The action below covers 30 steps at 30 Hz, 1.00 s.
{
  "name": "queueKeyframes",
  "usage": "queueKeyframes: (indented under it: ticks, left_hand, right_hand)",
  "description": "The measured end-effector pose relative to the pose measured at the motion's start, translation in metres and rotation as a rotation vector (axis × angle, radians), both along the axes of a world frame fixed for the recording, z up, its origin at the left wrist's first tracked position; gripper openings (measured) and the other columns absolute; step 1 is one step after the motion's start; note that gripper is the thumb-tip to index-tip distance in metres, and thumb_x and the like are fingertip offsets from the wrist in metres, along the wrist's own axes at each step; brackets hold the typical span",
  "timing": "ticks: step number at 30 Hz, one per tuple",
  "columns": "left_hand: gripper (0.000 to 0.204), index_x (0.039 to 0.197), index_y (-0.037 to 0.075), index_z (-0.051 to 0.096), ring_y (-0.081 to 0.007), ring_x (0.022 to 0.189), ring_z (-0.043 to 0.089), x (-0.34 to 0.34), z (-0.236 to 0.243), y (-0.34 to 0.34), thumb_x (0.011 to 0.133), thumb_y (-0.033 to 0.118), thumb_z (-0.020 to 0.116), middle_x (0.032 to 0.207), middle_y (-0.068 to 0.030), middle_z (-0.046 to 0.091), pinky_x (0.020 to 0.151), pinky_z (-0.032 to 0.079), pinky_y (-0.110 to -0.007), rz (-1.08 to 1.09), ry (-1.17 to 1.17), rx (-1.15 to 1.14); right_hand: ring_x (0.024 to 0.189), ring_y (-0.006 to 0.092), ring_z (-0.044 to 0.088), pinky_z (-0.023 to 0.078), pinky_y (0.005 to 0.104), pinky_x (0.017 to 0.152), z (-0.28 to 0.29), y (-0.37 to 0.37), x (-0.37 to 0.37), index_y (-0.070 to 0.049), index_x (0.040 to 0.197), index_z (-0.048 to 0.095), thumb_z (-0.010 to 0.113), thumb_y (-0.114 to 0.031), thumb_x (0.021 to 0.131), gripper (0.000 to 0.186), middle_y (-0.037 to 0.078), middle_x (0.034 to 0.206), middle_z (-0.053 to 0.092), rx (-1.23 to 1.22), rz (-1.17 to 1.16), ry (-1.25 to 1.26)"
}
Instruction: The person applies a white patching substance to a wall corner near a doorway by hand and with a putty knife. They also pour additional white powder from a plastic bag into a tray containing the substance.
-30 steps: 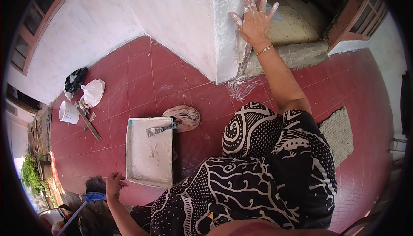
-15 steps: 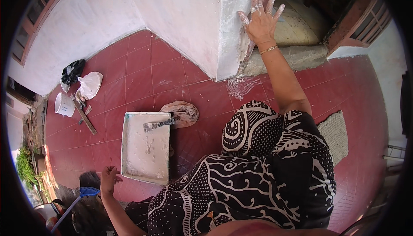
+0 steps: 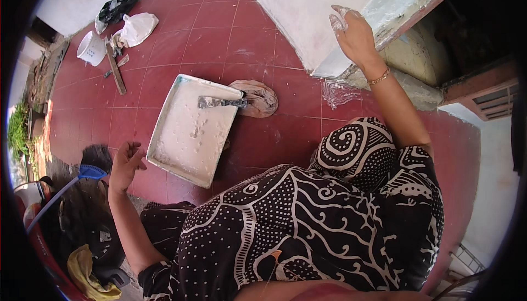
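Observation:
My right hand [image 3: 355, 38], its fingers smeared with white paste, is raised near the wall corner [image 3: 395, 12]. Its fingers are bent but apart, and it holds nothing; whether it touches the wall I cannot tell. Over the floor at the left hangs my left hand [image 3: 127, 165], empty, with loosely curled, parted fingers. Just right of it a shallow rectangular tray [image 3: 184, 136] holds white paste. A paste-smeared putty knife [image 3: 222, 102] lies across the tray's right edge, its handle end by a crumpled, stained cloth [image 3: 261, 99].
White paste is smeared on the red tiled floor [image 3: 340, 93] below the corner. At the far left are a white bucket [image 3: 91, 49], a wooden strip [image 3: 116, 73], a white plastic bag [image 3: 138, 29] and a black one [image 3: 116, 9]. A blue brush [image 3: 91, 172] stands left of my left hand.
My right hand has come away from its flat, spread pose on the door-side wall edge, and its fingers have bent. My left hand has risen slightly. The view has turned and shifted.

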<state>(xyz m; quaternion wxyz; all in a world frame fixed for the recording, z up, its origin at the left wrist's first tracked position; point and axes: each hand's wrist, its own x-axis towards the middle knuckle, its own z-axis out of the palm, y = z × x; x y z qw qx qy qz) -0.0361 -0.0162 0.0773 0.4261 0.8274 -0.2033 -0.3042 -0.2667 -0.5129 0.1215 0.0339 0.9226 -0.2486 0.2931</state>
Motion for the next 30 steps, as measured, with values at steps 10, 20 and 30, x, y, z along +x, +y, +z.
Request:
queueKeyframes:
  ticks: [10,20,30]
  left_hand:
    - [0.028,0.105,-0.004,0.048,-0.0074,0.07,0.05,-0.014,0.026,0.001,0.084,0.013,0.058,0.083,-0.0047,0.053,0.06,0.044,-0.02,-0.052,-0.017,-0.211]
    - [0.027,0.105,-0.004,0.047,-0.0081,0.066,0.051,-0.013,0.019,0.034,0.084,0.011,0.057,0.085,-0.0061,0.053,0.058,0.045,-0.021,-0.025,-0.039,-0.177]
    - [0.031,0.106,-0.005,0.045,-0.0082,0.063,0.052,-0.012,0.019,0.03,0.083,0.01,0.058,0.085,-0.0074,0.054,0.057,0.045,-0.02,-0.047,0.027,-0.228]
  right_hand:
    - [0.103,0.0352,0.052,0.04,0.0399,0.089,-0.141,0.193,0.182,0.005,0.113,0.051,0.046,-0.029,0.084,0.045,0.024,0.109,0.054,0.406,0.763,0.772]
    - [0.132,0.0374,0.013,0.01,0.0482,0.106,-0.26,0.314,0.183,0.001,0.135,0.025,0.044,-0.048,0.083,0.073,0.022,0.142,0.014,0.268,0.62,0.772]
    - [0.125,0.0382,0.028,0.025,0.0472,0.101,-0.27,0.336,0.201,0.002,0.115,0.05,0.05,-0.039,0.081,0.053,0.024,0.132,0.033,0.347,0.723,0.687]
